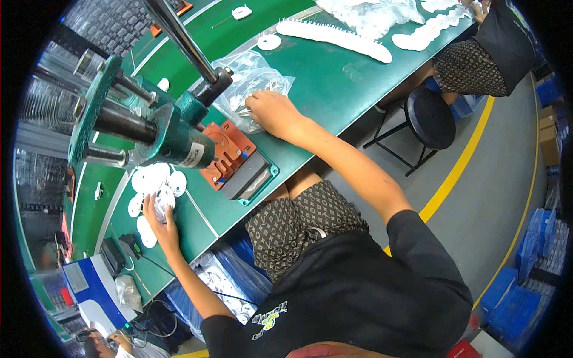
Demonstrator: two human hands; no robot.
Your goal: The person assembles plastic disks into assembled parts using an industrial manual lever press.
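My left hand point(163, 228) is closed round a white round plastic part point(161, 206), at the edge of a pile of white discs point(150, 177) on the green table. My right hand point(273, 114) reaches to a clear plastic bag point(279, 82) holding small silvery pieces. Its fingers are bent together at the bag's opening, and what they pinch is too small to make out. Between my hands stands a green hand press point(179, 140) with a steel lever point(182, 42). Under its ram sits an orange fixture point(230, 149) on a dark block.
At the back right lie a long row of stacked white parts point(334, 40) and more plastic bags point(373, 17). A single white disc point(268, 42) lies beyond the bag. Another person sits at the far right, near a black stool point(430, 118). A green conveyor belt point(89, 209) runs behind the table.
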